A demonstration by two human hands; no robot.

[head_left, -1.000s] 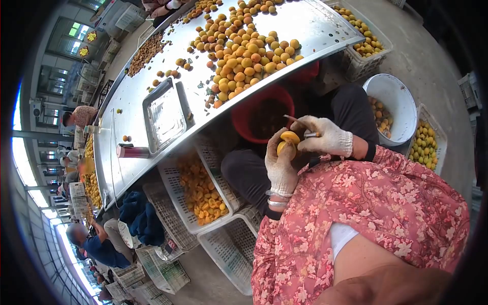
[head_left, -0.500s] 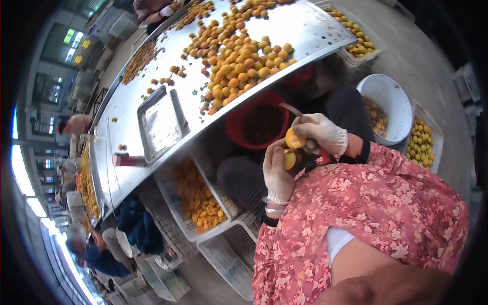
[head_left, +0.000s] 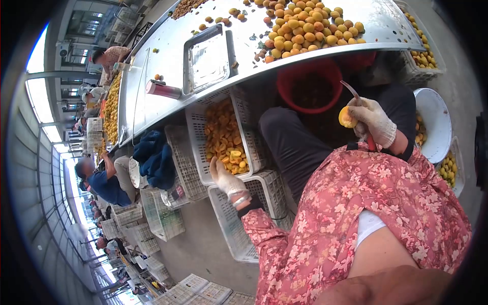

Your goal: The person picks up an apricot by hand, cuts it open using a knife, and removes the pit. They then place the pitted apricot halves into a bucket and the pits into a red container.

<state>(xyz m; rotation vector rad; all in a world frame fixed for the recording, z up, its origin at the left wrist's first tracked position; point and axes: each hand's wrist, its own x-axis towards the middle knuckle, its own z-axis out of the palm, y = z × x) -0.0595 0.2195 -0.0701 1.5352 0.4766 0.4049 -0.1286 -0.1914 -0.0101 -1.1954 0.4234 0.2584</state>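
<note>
My left hand point(head_left: 227, 180), in a pale work glove, is over the near corner of a white crate point(head_left: 195, 142) holding cut apricot halves point(head_left: 223, 129). Its fingers are stretched out and apart, and I see nothing in them. In front of my body, my gloved right hand point(head_left: 375, 121) is closed around an apricot piece point(head_left: 346, 118) with its yellow flesh showing. The same hand grips a knife point(head_left: 371, 144) by its red handle; the curved blade sticks up past the fingers. A red basin point(head_left: 308, 106) with dark contents stands beyond my knees.
The metal table point(head_left: 165, 119) carries whole apricots point(head_left: 305, 28), a metal tray point(head_left: 230, 61) and a reddish cylinder point(head_left: 163, 89). A white bucket point(head_left: 434, 122) stands at the right. Another white crate point(head_left: 229, 229) lies near my left forearm. A person in dark blue point(head_left: 108, 180) sits at the left.
My left hand has left the right hand and moved leftward to the crate of apricot halves, its fingers opening. My right hand keeps the knife and an apricot piece. The view has turned left.
</note>
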